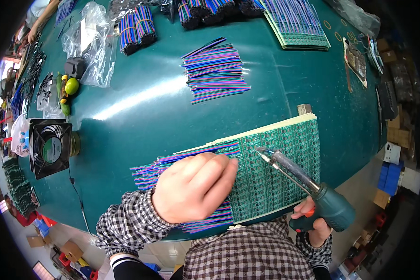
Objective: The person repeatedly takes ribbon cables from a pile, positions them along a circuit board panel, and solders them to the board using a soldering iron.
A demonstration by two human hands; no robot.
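Note:
My right hand (320, 231) grips a dark green soldering gun (333, 205) by its handle. Its metal barrel points up and left, with the tip over a panel of green circuit boards (284, 163). Close to that tip, my left hand (196, 186) is closed, fingertips pinched together above the panel; whatever they hold is hidden. Multicoloured ribbon wires (144, 175) run from the left half of the panel and stick out past its left edge, partly beneath my left hand. A pale board or sheet edge shows along the panel's far side.
Beyond the panel lies a loose pile of cut ribbon wires (214, 70). Banded wire bundles (137, 29) and a wired stack of panels (296, 23) stand at the back. A black fan (50, 148) with a cord is on the left; a small block (304, 109) touches the panel's far edge.

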